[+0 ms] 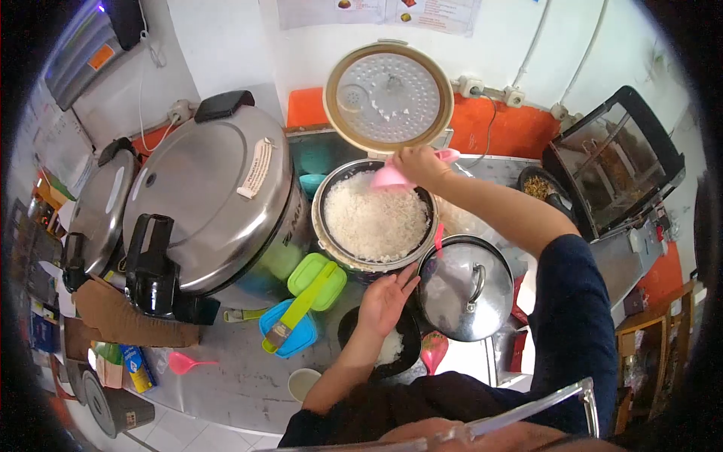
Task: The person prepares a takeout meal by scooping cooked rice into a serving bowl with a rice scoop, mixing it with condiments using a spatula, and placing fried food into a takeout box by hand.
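Rice (376, 226) looks white and grainy; right grip (423, 164) clasps a pink scoop (390, 178), left grip (384, 303) open.

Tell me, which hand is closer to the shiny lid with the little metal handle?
The left hand: its fingertips are close to the left edge of the lid. The right hand is farther off, over the rice, holding the pink scoop.
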Motion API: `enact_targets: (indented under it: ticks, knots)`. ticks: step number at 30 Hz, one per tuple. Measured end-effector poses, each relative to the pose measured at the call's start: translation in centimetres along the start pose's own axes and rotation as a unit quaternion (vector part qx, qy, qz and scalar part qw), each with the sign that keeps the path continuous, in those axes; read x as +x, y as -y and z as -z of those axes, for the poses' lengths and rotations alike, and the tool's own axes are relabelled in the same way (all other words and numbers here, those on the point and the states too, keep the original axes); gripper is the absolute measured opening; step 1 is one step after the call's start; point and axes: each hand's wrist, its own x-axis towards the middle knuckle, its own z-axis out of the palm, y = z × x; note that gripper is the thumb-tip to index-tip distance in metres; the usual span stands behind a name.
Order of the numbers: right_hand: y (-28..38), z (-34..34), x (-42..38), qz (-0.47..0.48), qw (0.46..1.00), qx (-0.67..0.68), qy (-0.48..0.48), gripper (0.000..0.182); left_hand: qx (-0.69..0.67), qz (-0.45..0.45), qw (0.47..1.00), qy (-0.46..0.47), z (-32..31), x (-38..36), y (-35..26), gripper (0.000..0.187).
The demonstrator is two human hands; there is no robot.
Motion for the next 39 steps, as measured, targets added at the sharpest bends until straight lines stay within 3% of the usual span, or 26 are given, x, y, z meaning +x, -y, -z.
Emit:
enact_targets:
  ticks: [1, 5, 11, 14, 20, 21, 26, 29, 36, 39]
  knots:
    - [-0.8, 0.3, -0.7, 0.056, 0.998, 0.009, 0.001, 0.019, -0.002, 0.002, 1.000, 0.003, -0.1, 0.1, 0.1, 0.039]
    - [-1.4, 0.0, -1.1, 0.118, 0.985, 0.126, -0.025, 0.021, -0.017, -0.005, 1.000, -0.007, -0.8, -0.1, 0.1, 0.039]
    - [0.2, 2.3, 3.5, 0.013, 0.997, 0.028, -0.068, 0.024, -0.007, -0.016, 0.999, -0.032, -0.7, -0.3, 0.7, 0.037]
    - [1.9, -0.5, 4.0, -0.014, 0.999, 0.035, -0.033, 0.023, 0.006, -0.030, 0.999, -0.019, -0.7, -0.4, 0.4, 0.036]
    - [-1.3, -1.4, 0.1, 0.057, 0.991, 0.113, -0.036, 0.017, 0.005, -0.040, 0.998, -0.044, -1.4, -0.4, 0.5, 0.038]
    - [-1.7, -0.4, -0.5, 0.067, 0.987, 0.142, 0.027, 0.017, -0.008, -0.038, 0.999, -0.037, -1.4, -0.3, 0.4, 0.040]
    - [-0.7, -0.4, -2.7, 0.056, 0.972, 0.223, 0.054, 0.015, -0.022, -0.039, 0.999, -0.028, -1.3, -0.1, 0.4, 0.053]
    - [-0.7, 0.9, -2.7, 0.080, 0.949, 0.294, 0.086, 0.017, -0.036, -0.011, 0.999, -0.006, -0.6, -0.1, 0.2, 0.044]
    - [-0.7, 2.9, -1.4, 0.151, 0.941, 0.259, 0.158, 0.016, -0.007, -0.019, 1.000, -0.001, -0.7, 0.1, 0.1, 0.039]
    - [-0.3, 3.0, -0.7, 0.193, 0.931, 0.262, 0.164, 0.017, -0.009, -0.029, 0.999, -0.039, -0.8, 0.0, 0.3, 0.053]
